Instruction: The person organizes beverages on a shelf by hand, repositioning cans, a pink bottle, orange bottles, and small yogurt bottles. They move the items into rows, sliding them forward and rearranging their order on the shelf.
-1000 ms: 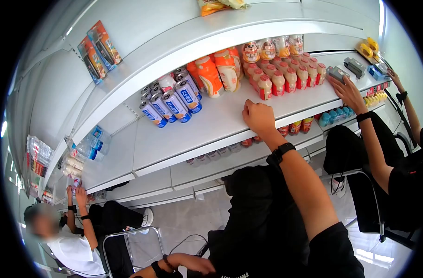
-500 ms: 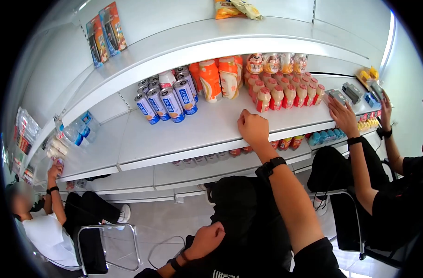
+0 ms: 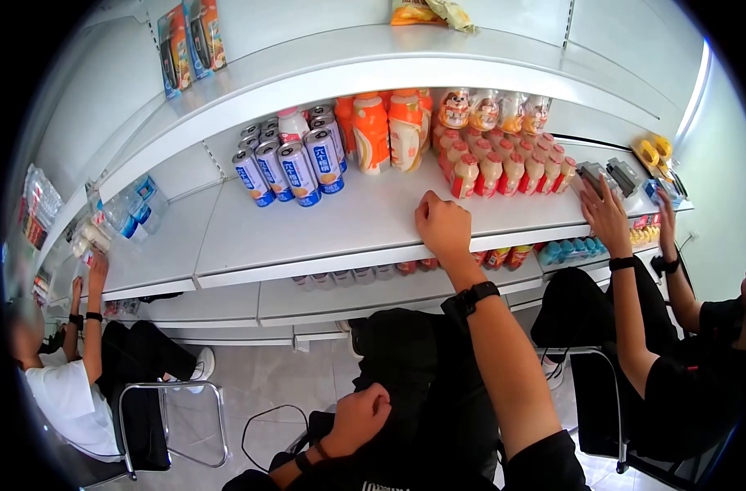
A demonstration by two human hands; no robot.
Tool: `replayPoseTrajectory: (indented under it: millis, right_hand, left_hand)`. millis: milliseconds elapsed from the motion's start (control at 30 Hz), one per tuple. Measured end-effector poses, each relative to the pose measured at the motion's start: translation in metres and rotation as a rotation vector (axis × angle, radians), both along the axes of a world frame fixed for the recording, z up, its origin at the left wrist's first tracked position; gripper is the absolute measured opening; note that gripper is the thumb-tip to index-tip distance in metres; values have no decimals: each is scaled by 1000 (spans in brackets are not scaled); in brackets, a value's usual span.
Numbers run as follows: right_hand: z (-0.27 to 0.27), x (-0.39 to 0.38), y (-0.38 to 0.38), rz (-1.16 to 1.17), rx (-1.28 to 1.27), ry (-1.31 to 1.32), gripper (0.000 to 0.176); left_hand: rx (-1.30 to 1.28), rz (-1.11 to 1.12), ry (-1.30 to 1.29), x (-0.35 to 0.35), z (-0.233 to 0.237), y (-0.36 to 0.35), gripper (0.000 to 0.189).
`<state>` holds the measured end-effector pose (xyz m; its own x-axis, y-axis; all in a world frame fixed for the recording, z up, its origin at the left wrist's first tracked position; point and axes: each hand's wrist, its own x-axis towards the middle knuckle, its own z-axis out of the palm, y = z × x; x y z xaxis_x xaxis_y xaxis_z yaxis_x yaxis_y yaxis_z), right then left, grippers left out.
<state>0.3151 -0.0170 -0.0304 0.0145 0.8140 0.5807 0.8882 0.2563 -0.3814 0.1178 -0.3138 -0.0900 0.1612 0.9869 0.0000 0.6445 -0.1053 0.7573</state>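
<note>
My right hand (image 3: 444, 222), curled into a loose fist, rests at the front edge of the middle shelf (image 3: 307, 239). Nothing shows in it. To its right stand small red-labelled drink bottles (image 3: 512, 172) in rows. Behind it are large orange bottles (image 3: 370, 135), and to the left a cluster of blue-and-white cans (image 3: 298, 173). My left hand (image 3: 361, 419) lies closed over my lap, fingers curled in, with no object visible in it. Both wrists wear dark bands.
A person at the right has both hands (image 3: 606, 214) near grey boxes (image 3: 626, 176). At the far left another person's hand (image 3: 97, 274) reaches toward items by water bottles (image 3: 128, 222). Metal-framed chairs (image 3: 173, 385) stand on the floor. The upper shelf (image 3: 332, 65) overhangs the drinks.
The view has shifted slightly. My hands keep nearly the same pose. The left person's arm is more raised, and the right person's farther hand has shifted at the grey boxes.
</note>
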Motion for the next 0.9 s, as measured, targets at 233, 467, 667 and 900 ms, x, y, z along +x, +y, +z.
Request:
replayPoseTrajectory:
  millis: [233,467,667,900]
  right_hand:
    - [-1,-1,0,3,3,6,14]
    - [-2,2,2,26,40,-11,15]
    - [-2,2,9,-17,19,-26,16]
    - [2,0,5,-23,-30,-17,19]
  left_hand:
    - [295,127,107,-16,-3,-3,7]
    - [372,297,83,-38,-13,-4,5]
    - [373,420,37,-61,-20,-10,7]
    - [356,491,-20,-68,-23,-16,7]
